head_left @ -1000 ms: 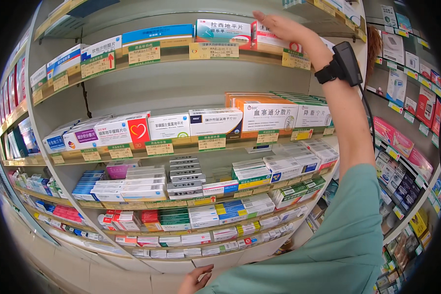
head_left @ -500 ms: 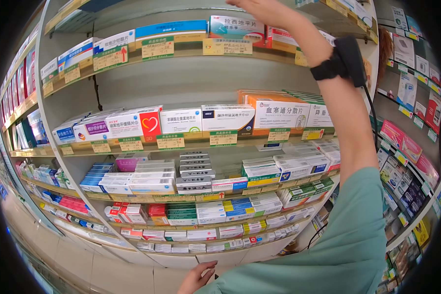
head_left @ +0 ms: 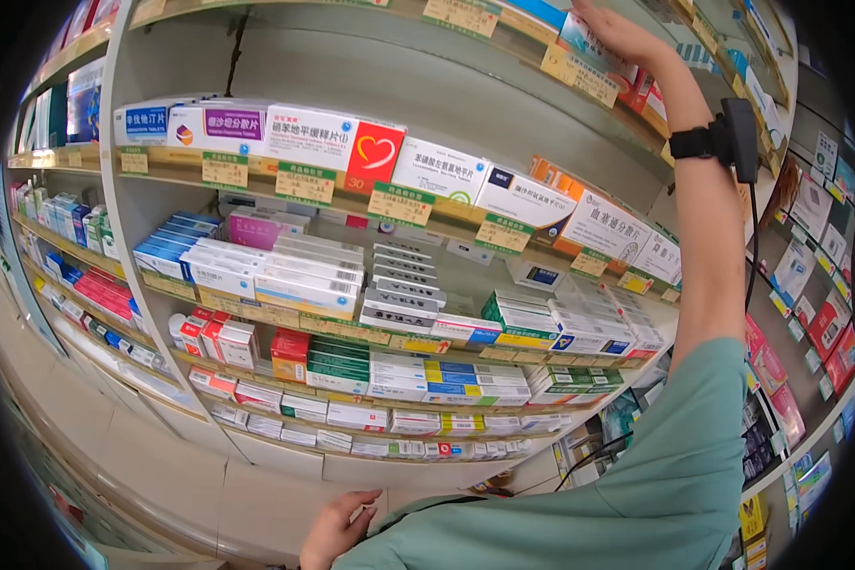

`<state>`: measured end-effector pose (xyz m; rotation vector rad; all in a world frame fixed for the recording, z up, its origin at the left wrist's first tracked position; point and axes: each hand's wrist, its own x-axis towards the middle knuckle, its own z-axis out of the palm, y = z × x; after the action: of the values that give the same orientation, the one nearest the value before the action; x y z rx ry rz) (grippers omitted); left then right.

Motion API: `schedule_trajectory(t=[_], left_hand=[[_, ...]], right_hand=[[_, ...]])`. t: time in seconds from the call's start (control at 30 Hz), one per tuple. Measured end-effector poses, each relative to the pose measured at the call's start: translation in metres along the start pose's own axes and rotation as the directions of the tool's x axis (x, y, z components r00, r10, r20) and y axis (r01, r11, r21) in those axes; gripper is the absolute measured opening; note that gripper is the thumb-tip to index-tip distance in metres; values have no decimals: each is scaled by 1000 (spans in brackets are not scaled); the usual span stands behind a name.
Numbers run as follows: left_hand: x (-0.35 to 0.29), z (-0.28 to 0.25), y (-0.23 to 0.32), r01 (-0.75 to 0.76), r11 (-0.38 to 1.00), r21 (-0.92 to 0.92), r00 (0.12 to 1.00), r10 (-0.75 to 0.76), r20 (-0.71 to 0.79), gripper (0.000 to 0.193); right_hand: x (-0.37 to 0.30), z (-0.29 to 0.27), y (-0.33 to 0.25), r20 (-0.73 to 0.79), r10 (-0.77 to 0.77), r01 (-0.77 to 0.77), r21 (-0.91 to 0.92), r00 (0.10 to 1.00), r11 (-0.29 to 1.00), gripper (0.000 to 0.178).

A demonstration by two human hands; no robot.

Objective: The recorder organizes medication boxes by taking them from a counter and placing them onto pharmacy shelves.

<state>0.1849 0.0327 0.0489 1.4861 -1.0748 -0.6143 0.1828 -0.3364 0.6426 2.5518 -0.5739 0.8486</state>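
My right hand (head_left: 622, 36) reaches up to the top right, fingers stretched and partly cut off by the upper edge. It is over a teal and white medicine box (head_left: 587, 46) on the upper shelf; whether it touches the box I cannot tell. A black strap with a dark device (head_left: 722, 142) is round that wrist. Low down, my left hand (head_left: 340, 528) hangs loosely bent, with thumb and fingers apart and nothing in it.
Below stretches a shelf (head_left: 351, 199) of medicine boxes, among them a white one with a red heart panel (head_left: 332, 147). Lower shelves hold several stacked boxes (head_left: 304, 275). More racks stand left and at the right (head_left: 807, 285). Pale floor tiles (head_left: 161, 456) lie at lower left.
The view has shifted and tilted, so the shelves sit higher and slope down to the right. My right hand now appears farther right, over the teal box. My left hand appears slightly farther left.
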Motion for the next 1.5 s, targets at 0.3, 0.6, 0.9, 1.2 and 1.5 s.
schedule_trajectory(t=[0.3, 0.6, 0.9, 1.2, 1.5], left_hand=[[6, -14, 11, -3, 998, -61, 999, 5, 33, 27], [5, -8, 24, 51, 999, -21, 998, -50, 34, 28], [3, -6, 21, 44, 999, -12, 999, -43, 13, 29], [-2, -3, 21, 52, 999, -15, 999, -52, -2, 27], [-11, -3, 22, 59, 998, -3, 998, -59, -39, 27]], right_hand=[[-27, -7, 6, -55, -313, 318, 147, 948, 937, 50], [-37, -12, 0, -49, -302, 306, 102, 952, 947, 46], [-26, -4, -4, 7, -283, 281, 102, 959, 954, 46], [-12, 6, -18, 45, -41, 42, -25, 998, 999, 96], [-16, -5, -25, 84, -19, 17, 22, 996, 1000, 101]])
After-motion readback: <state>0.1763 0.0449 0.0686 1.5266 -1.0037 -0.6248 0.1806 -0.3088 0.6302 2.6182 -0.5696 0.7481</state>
